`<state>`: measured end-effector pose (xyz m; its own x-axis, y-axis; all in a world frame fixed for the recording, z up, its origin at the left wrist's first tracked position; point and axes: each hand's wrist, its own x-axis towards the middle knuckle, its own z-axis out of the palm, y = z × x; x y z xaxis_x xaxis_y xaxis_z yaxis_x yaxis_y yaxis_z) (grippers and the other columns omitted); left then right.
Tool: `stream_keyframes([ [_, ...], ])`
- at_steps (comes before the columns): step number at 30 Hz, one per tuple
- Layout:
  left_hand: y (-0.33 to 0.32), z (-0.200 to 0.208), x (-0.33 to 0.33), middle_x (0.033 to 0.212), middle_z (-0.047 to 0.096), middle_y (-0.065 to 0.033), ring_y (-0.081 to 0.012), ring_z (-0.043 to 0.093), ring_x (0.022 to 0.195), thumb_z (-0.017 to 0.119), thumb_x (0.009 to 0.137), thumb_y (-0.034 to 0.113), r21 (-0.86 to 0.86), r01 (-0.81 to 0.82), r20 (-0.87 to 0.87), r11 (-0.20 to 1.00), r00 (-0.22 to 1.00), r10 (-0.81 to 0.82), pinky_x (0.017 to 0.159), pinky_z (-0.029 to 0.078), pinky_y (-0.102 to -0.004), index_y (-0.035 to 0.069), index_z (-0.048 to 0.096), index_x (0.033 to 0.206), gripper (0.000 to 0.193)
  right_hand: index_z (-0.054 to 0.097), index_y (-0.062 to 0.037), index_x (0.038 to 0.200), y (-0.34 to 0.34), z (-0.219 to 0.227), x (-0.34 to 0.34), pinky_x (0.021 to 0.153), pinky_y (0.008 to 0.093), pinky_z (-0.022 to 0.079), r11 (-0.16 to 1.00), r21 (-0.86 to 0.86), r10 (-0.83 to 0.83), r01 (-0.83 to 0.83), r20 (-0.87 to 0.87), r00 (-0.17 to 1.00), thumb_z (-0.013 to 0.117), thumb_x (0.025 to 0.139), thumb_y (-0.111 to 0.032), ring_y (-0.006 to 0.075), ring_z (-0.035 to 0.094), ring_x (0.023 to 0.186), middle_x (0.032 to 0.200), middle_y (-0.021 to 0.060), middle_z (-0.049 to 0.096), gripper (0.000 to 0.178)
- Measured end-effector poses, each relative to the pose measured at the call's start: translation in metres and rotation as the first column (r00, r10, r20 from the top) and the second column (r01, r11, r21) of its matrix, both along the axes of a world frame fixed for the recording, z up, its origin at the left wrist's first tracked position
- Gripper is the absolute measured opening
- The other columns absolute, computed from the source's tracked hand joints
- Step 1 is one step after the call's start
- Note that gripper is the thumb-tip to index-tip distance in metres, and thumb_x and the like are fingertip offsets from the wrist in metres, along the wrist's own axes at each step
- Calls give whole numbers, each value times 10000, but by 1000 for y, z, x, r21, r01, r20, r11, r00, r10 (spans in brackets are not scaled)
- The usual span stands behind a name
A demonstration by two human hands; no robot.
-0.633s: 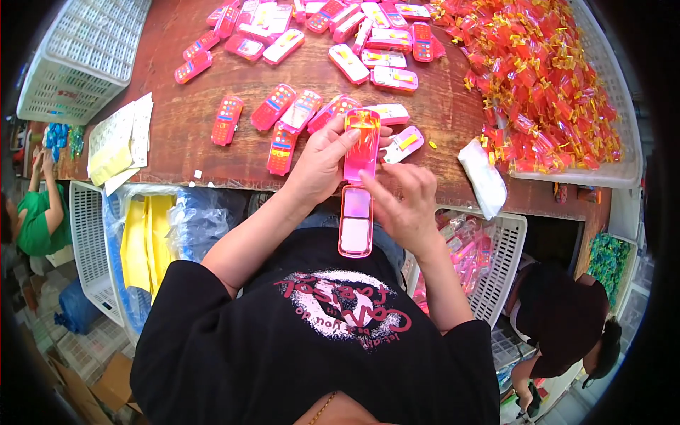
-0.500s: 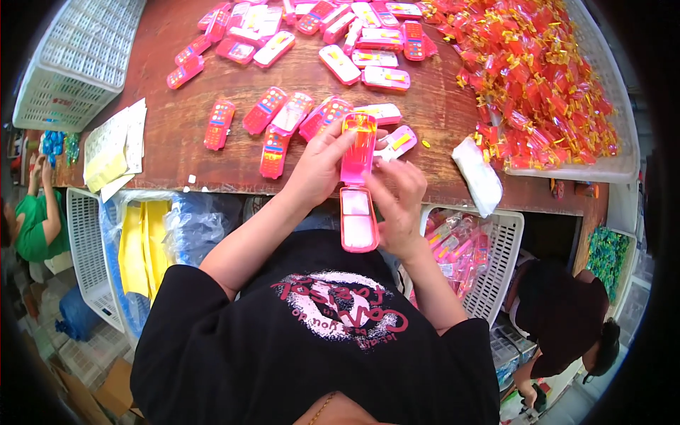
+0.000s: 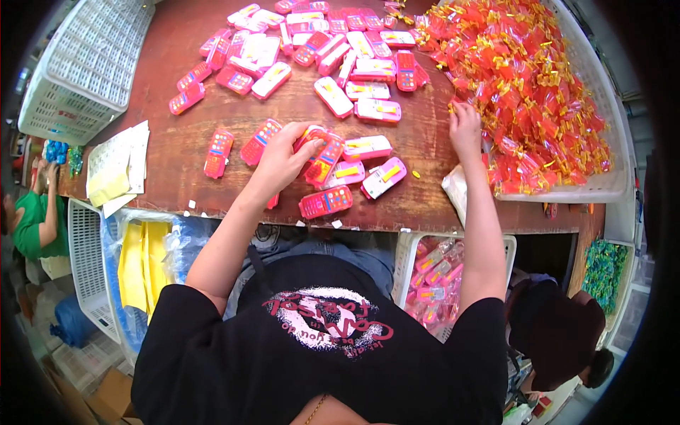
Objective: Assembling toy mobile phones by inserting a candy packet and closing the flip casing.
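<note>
My left hand (image 3: 283,161) grips a pink-red toy flip phone (image 3: 329,154) with colored buttons, fingers curled over its upper end. Beneath and around it lie more phones, among them a pink one with its white back and yellow piece up (image 3: 384,177). A closed red phone (image 3: 326,203) rests at the table's front edge. My right hand (image 3: 465,131) is stretched forward to the left edge of a heap of red wrapped candies with yellow twisted ends (image 3: 531,92). Its fingertips are pinched together at the heap's border; what they hold is too small to make out.
Many pink toy phones (image 3: 312,49) are spread at the table's far side. A white basket (image 3: 85,64) stands far left, beside papers (image 3: 117,166). Under the front edge sits a crate of bagged pink phones (image 3: 435,276). Other people (image 3: 556,329) work at both sides.
The opened phone held between both hands is gone from there. My left hand is now on a phone on the table; my right hand has moved far right to the candies. A red phone now lies at the front edge.
</note>
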<state>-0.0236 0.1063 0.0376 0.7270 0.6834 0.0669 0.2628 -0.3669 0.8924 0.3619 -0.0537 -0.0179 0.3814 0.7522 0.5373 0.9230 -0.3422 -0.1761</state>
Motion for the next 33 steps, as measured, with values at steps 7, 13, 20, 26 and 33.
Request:
stream_keyframes([
  [7, 62, -10, 16, 951, 666, -182, -346, 626, 918, 627, 879, 188, 389, 255, -352, 885, 929, -113, 838, 493, -418, -11, 627, 1128, 320, 642, -19, 1053, 37, -12, 0, 822, 439, 501, 933, -258, -224, 250, 129, 966, 663, 858, -242, 373, 596, 954, 1025, 194, 607, 297],
  [13, 110, -36, 70, 1240, 560, -164, -335, 514, 1150, 643, 757, 37, 641, 252, -212, 725, 966, -148, 947, 423, -440, 16, 606, 1174, 419, 568, -26, 1167, 20, -1, -28, 826, 436, 505, 966, -232, -127, 110, -59, 990, 676, 769, -90, 377, 594, 963, 1042, 198, 595, 417],
  [20, 115, -34, 86, 1196, 521, -157, -335, 486, 1171, 733, 690, 87, 543, 458, -534, 704, 835, -131, 967, 424, -418, 17, 580, 1161, 501, 567, -12, 1218, -5, 26, -58, 833, 338, 493, 992, -122, -88, 34, -465, 881, 584, 819, -42, 245, 613, 933, 996, 120, 601, 400],
  [26, 74, -2, 57, 1121, 611, -166, -290, 586, 1096, 746, 729, 134, 440, 216, -7, 872, 972, -237, 958, 452, -372, 8, 564, 1157, 482, 623, -33, 1130, 3, 70, -153, 843, 309, 481, 941, 260, 335, -215, -642, 689, 572, 880, 25, 204, 607, 968, 979, 98, 606, 262],
  [33, -16, 26, 38, 982, 642, -77, -126, 618, 878, 711, 865, 218, 189, 144, 145, 971, 974, -173, 746, 488, -259, 10, 596, 1165, 383, 553, -31, 1191, 3, 69, -223, 826, 335, 492, 890, 399, 382, -219, -395, 835, 547, 952, -53, 255, 630, 969, 1080, 136, 621, 240],
])
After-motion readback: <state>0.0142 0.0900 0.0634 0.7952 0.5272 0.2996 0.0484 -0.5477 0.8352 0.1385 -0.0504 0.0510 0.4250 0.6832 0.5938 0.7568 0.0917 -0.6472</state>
